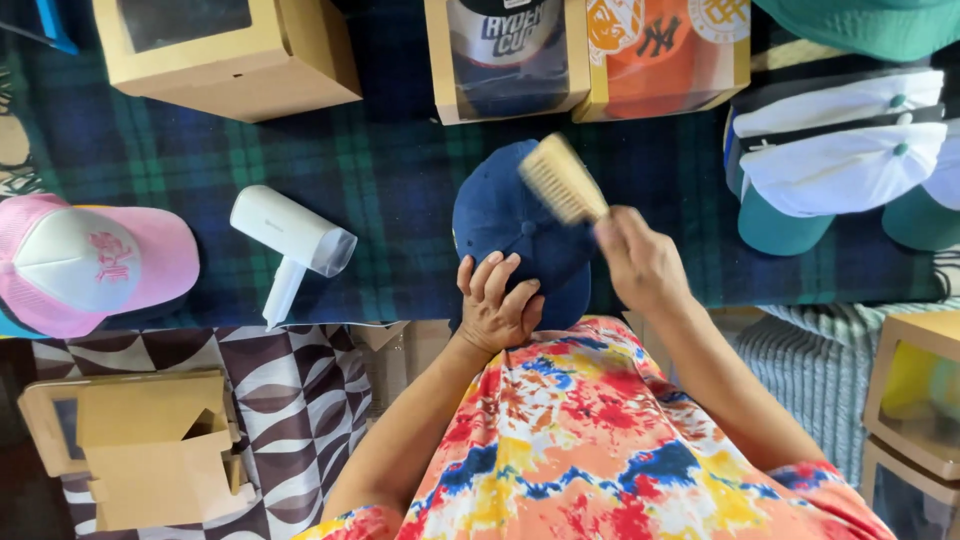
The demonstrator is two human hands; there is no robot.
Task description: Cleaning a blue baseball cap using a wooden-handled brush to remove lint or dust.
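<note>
Two hands work on one navy cap (510,225) lying near the edge of a plaid cloth (390,200). The left hand (495,305) spreads flat on its crown, fingers open, pinning rather than gripping. The right hand (640,262) is closed around a brush (562,180), bristles over the crown. It looks like mid-brushing; the next stroke likely wants a steady cap and light pressure. Around lie a white steamer (290,245), a pink cap (90,262), windowed boxes (225,50) and stacked caps (840,150).
</note>
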